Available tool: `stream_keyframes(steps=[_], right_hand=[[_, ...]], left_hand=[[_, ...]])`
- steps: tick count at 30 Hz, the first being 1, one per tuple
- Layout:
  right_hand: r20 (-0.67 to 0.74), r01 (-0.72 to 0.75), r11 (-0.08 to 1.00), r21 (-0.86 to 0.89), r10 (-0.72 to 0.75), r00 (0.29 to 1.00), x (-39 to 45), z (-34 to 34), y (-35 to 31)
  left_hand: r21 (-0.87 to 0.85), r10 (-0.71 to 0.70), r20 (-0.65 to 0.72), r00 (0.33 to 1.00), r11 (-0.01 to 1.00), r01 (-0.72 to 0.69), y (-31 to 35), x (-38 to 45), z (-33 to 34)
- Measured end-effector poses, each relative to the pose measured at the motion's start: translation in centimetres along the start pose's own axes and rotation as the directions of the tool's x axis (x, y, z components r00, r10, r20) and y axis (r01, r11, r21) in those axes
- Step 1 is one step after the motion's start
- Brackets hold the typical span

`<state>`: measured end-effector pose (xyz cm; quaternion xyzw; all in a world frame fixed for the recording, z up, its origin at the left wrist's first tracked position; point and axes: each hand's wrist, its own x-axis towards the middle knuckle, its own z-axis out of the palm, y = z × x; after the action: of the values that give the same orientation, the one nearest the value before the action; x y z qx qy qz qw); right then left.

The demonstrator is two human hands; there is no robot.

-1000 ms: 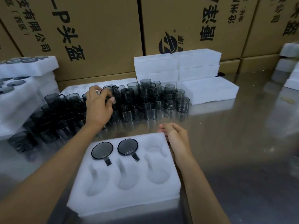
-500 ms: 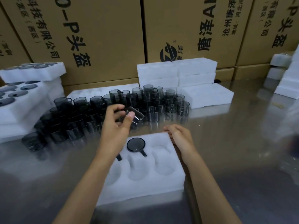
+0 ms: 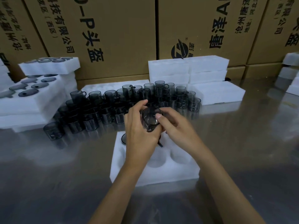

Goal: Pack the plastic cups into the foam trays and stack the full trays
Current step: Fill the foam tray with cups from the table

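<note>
Since a second ago, our left hand (image 3: 140,131) has left the loose cups (image 3: 113,109) and carried one back, and our right hand (image 3: 174,125) has come off the tray's far edge to meet it. From the head view, both hands hold the cup (image 3: 151,118) above the foam tray (image 3: 155,173), fingers curled round its rim and body. One packed cup's rim (image 3: 123,139) peeks out beside our left hand. We judge the handle could miss its slot if the cup goes in twisted, leaving it tilted or tearing the foam.
</note>
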<state>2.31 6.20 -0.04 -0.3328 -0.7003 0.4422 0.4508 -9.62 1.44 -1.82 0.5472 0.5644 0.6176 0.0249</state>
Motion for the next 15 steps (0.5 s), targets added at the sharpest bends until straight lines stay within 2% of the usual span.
stream_keyframes(steps=[2, 5, 7, 10, 12, 15], right_hand=[[0.031, -0.045, 0.987, 0.152, 0.041, 0.999, -0.4, 0.3, -0.2], [-0.034, -0.015, 0.966, 0.258, 0.025, 0.999, -0.9, -0.1, 0.1], [-0.079, 0.006, 0.958, 0.288, 0.017, 0.997, -1.1, -0.7, 0.3], [-0.107, -0.005, 0.945, 0.326, 0.043, 0.993, -1.3, -1.2, 0.3], [-0.110, -0.011, 0.951, 0.308, 0.047, 0.993, -1.5, -1.5, 0.3], [-0.139, 0.001, 0.964, 0.268, 0.038, 0.990, -1.6, -1.9, 0.2]], left_hand=[[0.020, 0.040, -0.035, 0.999, 0.999, -0.039, 0.1, -0.1, 0.0], [0.056, 0.103, -0.008, 0.995, 0.993, -0.102, 0.1, -0.3, 0.4], [0.027, 0.104, 0.048, 0.993, 0.994, -0.105, -0.2, -0.3, 0.6], [-0.019, 0.037, 0.147, 0.988, 0.999, -0.035, -0.6, -0.1, 0.6], [-0.055, -0.019, 0.191, 0.981, 0.998, 0.030, -0.5, 0.0, 0.6], [-0.064, -0.037, 0.236, 0.971, 0.997, 0.054, -0.6, 0.0, 0.5]])
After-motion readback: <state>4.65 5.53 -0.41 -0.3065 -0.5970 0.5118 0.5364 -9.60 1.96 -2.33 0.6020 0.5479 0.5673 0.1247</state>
